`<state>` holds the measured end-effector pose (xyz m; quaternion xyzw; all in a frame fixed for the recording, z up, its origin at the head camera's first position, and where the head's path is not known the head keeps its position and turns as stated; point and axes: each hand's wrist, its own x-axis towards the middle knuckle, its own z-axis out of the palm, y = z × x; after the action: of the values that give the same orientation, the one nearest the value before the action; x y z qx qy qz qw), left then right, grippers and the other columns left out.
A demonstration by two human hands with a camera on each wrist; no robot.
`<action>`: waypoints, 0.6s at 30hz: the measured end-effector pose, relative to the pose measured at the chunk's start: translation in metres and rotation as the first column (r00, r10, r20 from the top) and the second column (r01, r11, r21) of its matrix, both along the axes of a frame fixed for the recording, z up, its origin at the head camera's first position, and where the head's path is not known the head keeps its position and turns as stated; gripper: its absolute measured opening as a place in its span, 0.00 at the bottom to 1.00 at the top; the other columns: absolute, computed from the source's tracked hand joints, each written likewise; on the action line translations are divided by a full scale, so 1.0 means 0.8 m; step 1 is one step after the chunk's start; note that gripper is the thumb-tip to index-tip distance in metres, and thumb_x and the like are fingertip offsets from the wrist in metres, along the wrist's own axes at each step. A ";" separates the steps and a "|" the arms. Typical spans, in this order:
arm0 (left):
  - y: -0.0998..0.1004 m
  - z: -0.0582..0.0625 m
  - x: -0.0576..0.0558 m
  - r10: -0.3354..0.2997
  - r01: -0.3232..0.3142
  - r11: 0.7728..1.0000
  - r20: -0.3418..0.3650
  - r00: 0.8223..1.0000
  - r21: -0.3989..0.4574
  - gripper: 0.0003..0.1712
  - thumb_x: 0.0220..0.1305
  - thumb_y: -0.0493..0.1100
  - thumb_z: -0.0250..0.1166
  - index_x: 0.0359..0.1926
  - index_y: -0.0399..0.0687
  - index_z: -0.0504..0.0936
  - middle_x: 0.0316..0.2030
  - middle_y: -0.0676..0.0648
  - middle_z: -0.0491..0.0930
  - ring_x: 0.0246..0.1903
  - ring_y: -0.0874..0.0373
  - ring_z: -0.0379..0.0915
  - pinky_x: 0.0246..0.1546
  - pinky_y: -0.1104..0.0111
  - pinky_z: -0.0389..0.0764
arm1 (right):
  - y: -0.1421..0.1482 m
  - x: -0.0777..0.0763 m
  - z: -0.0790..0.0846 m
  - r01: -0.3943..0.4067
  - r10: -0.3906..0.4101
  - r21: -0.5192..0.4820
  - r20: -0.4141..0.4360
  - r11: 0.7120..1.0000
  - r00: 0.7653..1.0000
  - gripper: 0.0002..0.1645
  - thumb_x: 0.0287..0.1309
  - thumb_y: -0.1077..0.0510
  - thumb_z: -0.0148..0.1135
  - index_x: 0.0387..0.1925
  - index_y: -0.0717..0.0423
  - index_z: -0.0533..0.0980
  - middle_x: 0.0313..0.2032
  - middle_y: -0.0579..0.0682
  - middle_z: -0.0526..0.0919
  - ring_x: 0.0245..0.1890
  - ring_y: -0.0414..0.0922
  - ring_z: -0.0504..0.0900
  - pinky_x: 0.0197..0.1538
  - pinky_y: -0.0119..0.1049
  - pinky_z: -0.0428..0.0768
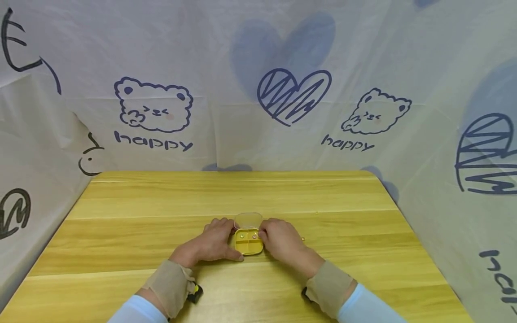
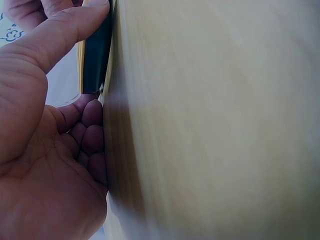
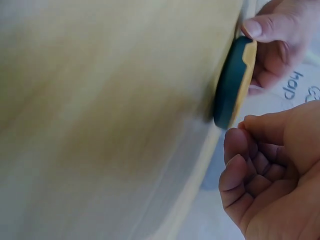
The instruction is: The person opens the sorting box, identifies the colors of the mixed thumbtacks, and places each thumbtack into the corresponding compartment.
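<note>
The yellow box (image 1: 256, 247) lies on the desk (image 1: 161, 211) with its clear lid (image 1: 248, 220) open beyond the box's far side, and the left hand (image 1: 218, 240) has its grip clamped on the box's left side, thumb by the near-left corner. The right hand (image 1: 282, 237) is at the box's far-right corner, thumb and fingertip together (whether anything small is pinched there, I cannot tell), so the box's far-right compartment, with its tiny bead (image 1: 254, 236), sits just left of that grip.

Pale sheeting (image 1: 230, 128) (with blue hearts (image 1: 295, 96)) behind a wood-grain table (image 1: 121, 215)
</note>
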<state>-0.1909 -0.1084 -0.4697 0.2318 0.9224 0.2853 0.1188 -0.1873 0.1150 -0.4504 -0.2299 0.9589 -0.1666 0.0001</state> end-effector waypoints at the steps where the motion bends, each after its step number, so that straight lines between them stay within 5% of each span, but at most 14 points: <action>1: 0.000 0.000 0.000 0.000 0.000 1.000 0.000 1.000 0.003 0.43 0.40 0.63 0.77 0.53 0.46 0.72 0.42 0.51 0.73 0.44 0.52 0.63 0.51 0.53 0.63 | 0.005 0.000 0.001 0.012 -0.012 -0.010 0.008 1.000 1.000 0.08 0.65 0.55 0.58 0.33 0.50 0.81 0.31 0.44 0.81 0.32 0.40 0.78 0.37 0.40 0.78; 12: 0.002 -0.005 -0.002 -0.006 0.006 1.000 0.007 1.000 0.001 0.43 0.40 0.64 0.76 0.53 0.46 0.72 0.42 0.51 0.73 0.45 0.53 0.62 0.51 0.53 0.62 | 0.095 -0.004 0.003 0.256 -0.234 -0.157 0.148 0.954 0.961 0.08 0.66 0.56 0.56 0.36 0.53 0.80 0.24 0.43 0.79 0.20 0.41 0.73 0.26 0.37 0.73; 18: 0.001 -0.006 -0.001 0.001 -0.001 1.000 0.007 1.000 0.003 0.42 0.40 0.63 0.76 0.53 0.47 0.72 0.43 0.51 0.73 0.45 0.53 0.62 0.52 0.53 0.62 | 0.128 -0.001 -0.002 0.285 -0.252 -0.165 0.196 0.944 0.948 0.08 0.67 0.56 0.55 0.36 0.52 0.79 0.25 0.45 0.80 0.19 0.42 0.71 0.23 0.37 0.71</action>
<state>-0.1918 -0.1079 -0.4749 0.2307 0.9216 0.2875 0.1217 -0.1883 0.2178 -0.4518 -0.0801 0.9572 -0.2755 0.0381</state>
